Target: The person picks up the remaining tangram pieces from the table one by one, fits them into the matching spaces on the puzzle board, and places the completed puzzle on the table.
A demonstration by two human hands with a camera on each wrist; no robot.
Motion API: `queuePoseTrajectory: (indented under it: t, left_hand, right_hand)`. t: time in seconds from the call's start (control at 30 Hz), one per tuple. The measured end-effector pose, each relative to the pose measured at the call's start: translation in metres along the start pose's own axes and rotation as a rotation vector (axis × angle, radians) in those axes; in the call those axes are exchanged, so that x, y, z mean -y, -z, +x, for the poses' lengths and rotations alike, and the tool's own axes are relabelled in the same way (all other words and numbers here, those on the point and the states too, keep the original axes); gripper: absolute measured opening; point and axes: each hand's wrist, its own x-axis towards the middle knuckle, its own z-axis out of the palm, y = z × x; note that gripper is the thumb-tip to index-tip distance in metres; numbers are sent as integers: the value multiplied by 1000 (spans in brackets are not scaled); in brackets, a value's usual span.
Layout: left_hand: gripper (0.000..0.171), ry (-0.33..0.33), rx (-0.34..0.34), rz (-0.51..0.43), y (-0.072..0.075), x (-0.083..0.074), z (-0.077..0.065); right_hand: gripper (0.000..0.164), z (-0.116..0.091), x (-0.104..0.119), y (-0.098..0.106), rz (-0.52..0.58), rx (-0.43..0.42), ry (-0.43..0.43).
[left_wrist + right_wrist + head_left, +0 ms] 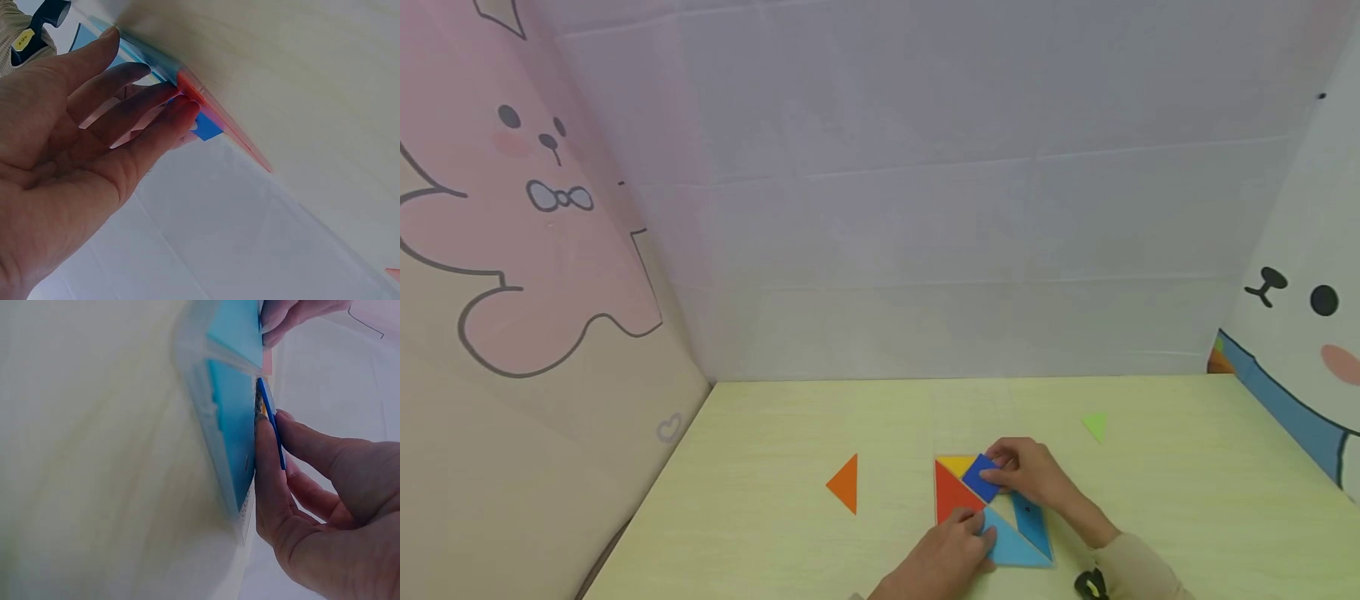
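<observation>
A square tangram tray [1004, 507] lies on the table with coloured pieces in it. My right hand [1033, 477] pinches a blue square tangram piece [977, 480] between thumb and fingers. In the right wrist view that blue square [273, 428] is tilted, one edge raised from the tray. My left hand [946, 552] rests at the tray's near left, fingertips over the red triangle [950, 490] and the light blue triangle [1013, 546]. Its fingers look loosely extended in the left wrist view. A yellow triangle [953, 462] and a darker blue parallelogram [1034, 531] sit in the tray too.
An orange triangle [847, 486] lies on the table left of the tray. Farther back on the right is a small green triangle [1097, 425]. Pale curtains with cartoon animals stand around the light wooden table [752, 467]. A black strap [1091, 583] is at the right wrist.
</observation>
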Motion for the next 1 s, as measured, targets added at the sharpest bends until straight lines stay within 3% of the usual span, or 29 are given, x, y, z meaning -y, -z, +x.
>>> queuePoseTrajectory:
  t: [0.67, 1.0]
  left_hand:
    - [39, 3, 16, 2, -1, 1, 1]
    - [37, -12, -8, 22, -1, 1, 0]
  right_hand:
    - [21, 0, 10, -5, -98, -50, -105]
    - [27, -4, 13, -7, -105, -63, -82]
